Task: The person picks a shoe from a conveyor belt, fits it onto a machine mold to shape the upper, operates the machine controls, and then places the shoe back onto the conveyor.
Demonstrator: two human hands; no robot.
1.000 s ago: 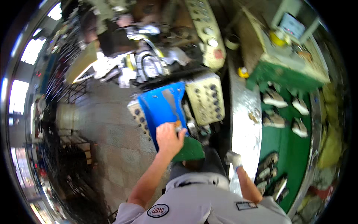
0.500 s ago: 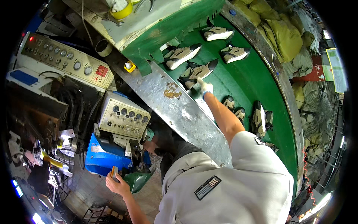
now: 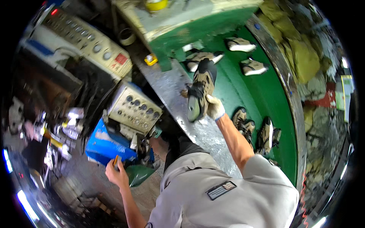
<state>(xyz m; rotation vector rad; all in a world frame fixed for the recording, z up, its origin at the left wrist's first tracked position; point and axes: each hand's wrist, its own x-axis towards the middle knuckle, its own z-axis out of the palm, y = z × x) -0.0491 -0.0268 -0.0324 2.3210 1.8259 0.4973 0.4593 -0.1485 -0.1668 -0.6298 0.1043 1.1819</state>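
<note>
In a whitish work glove, my right hand [image 3: 216, 107] grips a beige and black sports shoe [image 3: 206, 80] near its heel. The shoe is lifted over the edge of the metal ledge, toe pointing away from me and a pale grey-green piece inside its opening. My bare left hand [image 3: 118, 175] is closed on a small flat orange piece [image 3: 115, 161], beside the blue machine housing; its kind is unclear. Several similar shoes lie on the green belt, among them one shoe [image 3: 241, 44] at the far end and a pair [image 3: 243, 122] nearer me.
A worn metal ledge [image 3: 163, 89] runs along the green belt [image 3: 281, 133]. To the left stand a knobbed control box [image 3: 134, 109], a blue machine housing [image 3: 106, 142] with a green guard [image 3: 140, 174], and a long panel of gauges [image 3: 85, 38]. Yellowish sacks [image 3: 300, 57] are piled beyond the belt.
My right hand has taken a shoe off the belt and brought it up toward me over the ledge. The left hand keeps its orange piece. The whole view has shifted and blurred slightly.
</note>
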